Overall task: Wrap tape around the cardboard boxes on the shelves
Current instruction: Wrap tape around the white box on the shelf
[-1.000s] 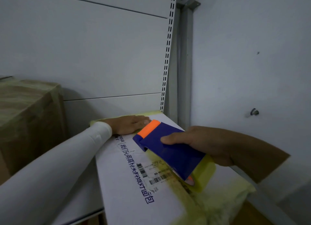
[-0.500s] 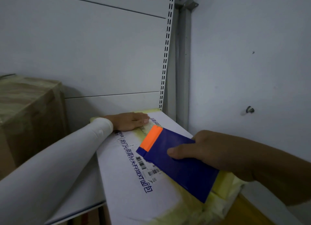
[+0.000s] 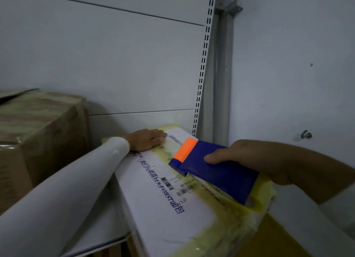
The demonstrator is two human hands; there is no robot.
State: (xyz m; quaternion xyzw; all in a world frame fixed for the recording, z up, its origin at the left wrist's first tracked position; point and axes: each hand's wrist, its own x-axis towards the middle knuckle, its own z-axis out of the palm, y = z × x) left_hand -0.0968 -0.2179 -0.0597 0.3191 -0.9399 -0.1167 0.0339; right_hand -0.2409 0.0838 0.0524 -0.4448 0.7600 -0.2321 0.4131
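Lying flat on the white metal shelf, the white cardboard box with blue printed characters and yellowish tape on its edges ran its long axis from the near right corner away toward the back panel at the far left, with its near end jutting past the shelf's front edge. The left hand rested on the box's far end, fingers straight and pressed flat on the top face, holding nothing but pinning the box in place. The right hand gripped the blue tape dispenser with an orange front strip, thumb curled over its upper face and the remaining fingers hidden behind the body; a yellowish roll of tape showed at the rear of the tool. The dispenser sat on the box top along the band of tape that ran the length of the box, its orange nose pointing toward the left hand, near it but not touching. Judging from that line-up, the coming stroke would likely run along the box's long axis between the two hands, and the right hand was the nearer one to do it. A brown cardboard box wrapped in tape stood well to the left on the same shelf
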